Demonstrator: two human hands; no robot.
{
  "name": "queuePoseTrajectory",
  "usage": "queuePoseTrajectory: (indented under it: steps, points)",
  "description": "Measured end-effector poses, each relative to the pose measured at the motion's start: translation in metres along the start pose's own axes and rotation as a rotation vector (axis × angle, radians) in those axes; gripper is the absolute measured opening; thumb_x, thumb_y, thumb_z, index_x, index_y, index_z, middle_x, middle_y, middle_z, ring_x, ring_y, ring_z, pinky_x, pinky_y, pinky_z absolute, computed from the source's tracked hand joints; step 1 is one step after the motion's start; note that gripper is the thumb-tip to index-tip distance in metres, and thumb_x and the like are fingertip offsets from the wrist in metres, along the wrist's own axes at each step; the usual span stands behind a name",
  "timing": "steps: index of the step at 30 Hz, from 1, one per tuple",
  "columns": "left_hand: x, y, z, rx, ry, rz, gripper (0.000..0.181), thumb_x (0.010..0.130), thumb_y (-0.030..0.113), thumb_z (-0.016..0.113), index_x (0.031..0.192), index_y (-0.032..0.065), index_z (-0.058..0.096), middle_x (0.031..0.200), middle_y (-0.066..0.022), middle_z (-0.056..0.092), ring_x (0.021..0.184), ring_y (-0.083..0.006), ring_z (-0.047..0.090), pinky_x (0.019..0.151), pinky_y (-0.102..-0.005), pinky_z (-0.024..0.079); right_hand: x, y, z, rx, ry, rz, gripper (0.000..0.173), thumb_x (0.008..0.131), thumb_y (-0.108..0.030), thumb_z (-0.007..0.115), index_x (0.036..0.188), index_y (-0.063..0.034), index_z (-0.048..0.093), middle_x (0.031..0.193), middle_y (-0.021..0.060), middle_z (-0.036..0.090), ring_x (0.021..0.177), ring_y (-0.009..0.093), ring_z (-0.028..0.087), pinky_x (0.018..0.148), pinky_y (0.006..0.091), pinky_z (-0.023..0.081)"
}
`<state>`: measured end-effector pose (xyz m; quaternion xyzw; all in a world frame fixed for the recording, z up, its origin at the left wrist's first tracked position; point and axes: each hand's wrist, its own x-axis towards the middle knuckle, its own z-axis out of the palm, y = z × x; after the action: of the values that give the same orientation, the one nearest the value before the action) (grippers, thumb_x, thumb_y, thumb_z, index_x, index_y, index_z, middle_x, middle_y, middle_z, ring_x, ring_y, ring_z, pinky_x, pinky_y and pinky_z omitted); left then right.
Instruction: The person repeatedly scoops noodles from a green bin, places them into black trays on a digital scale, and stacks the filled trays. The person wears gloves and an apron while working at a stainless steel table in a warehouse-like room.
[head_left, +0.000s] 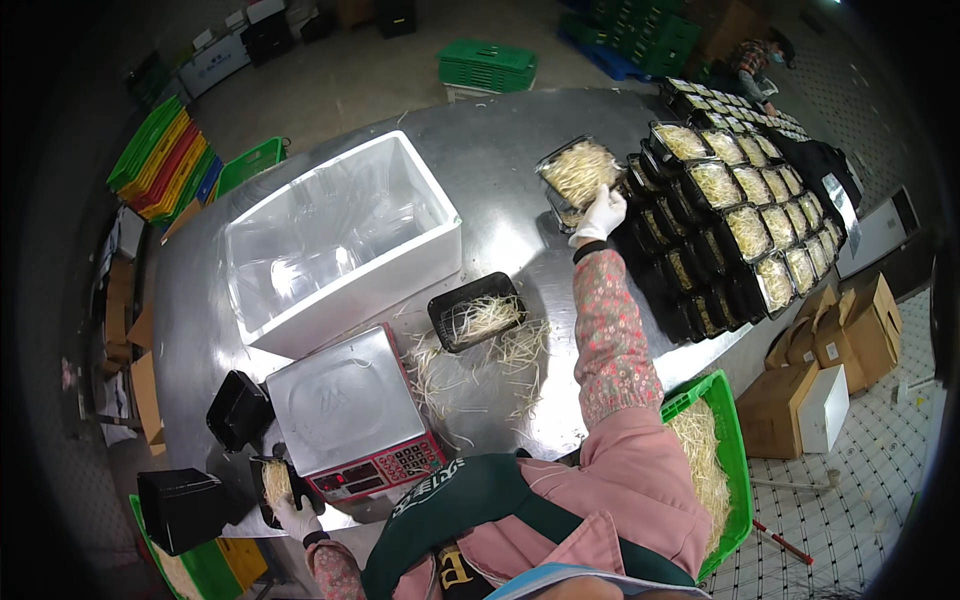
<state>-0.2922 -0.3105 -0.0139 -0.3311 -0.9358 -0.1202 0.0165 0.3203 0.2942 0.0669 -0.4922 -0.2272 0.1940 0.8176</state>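
Observation:
In a white glove, my right hand (602, 214) grips the near edge of a black plastic tray of bean sprouts (581, 172). Another filled tray (568, 216) shows partly beneath it. My left hand (298, 517), also gloved, holds a smaller-looking black tray of sprouts (275, 480) at the table's near left edge, fingers over the sprouts. Beside that tray stands a red digital scale (341, 409) with a bare steel pan except for a stray sprout. A partly filled black tray (442, 315) lies beyond the scale, with loose bean sprouts (521, 352) scattered around it.
A white foam box (360, 300) lined with clear plastic stands beyond the scale. Stacked filled trays (720, 187) crowd the table's right side. Black trays (180, 502) sit at the left edge. A green crate of sprouts (739, 480) is beside me. Another person (754, 64) works far right.

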Motion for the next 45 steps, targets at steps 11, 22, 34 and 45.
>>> queuePoseTrajectory:
  steps: [11,22,34,45]
  points:
    - [-0.008,-0.015,0.001,0.057,-0.049,-0.067,0.026,0.081,0.014,0.072,0.102,0.0062,0.059,0.098,-0.0128,0.061,0.094,-0.0317,0.061,0.082,-0.0419,0.049,0.034,0.025,0.0,-0.244,0.149,0.346,0.039,0.08,-0.001,0.07,0.105,-0.0028,0.04,0.079,0.0156,0.059,0.05,0.023,0.058,0.047,0.0464,0.059]
    - [-0.003,-0.042,0.009,-0.067,0.069,-0.03,0.024,0.079,0.006,0.069,0.101,0.0017,0.061,0.101,-0.018,0.062,0.099,-0.0359,0.06,0.089,-0.0417,0.047,0.019,-0.013,-0.053,-0.133,-0.13,0.538,0.063,0.088,-0.044,0.071,0.119,0.0042,0.044,0.112,0.0241,0.06,0.084,0.033,0.068,0.065,0.0453,0.06]
    - [0.027,0.132,-0.076,-0.527,0.35,0.953,0.026,0.071,-0.004,0.068,0.092,0.0103,0.069,0.085,-0.0075,0.063,0.08,-0.0299,0.058,0.072,-0.0397,0.047,-0.127,-0.116,-0.237,-0.092,-0.435,0.641,0.026,0.095,-0.025,0.064,0.115,-0.0097,0.063,0.09,0.0014,0.066,0.074,0.013,0.061,0.066,0.0303,0.051]
    - [0.034,0.158,-0.087,-0.478,0.027,1.073,0.039,0.072,0.007,0.076,0.109,0.0125,0.064,0.108,-0.0086,0.062,0.103,-0.0306,0.058,0.09,-0.0414,0.046,-0.438,-0.1,-0.123,-0.975,-1.476,-0.572,0.053,0.094,-0.026,0.055,0.144,-0.0125,0.044,0.149,0.0124,0.044,0.143,0.029,0.033,0.118,0.0517,0.018]
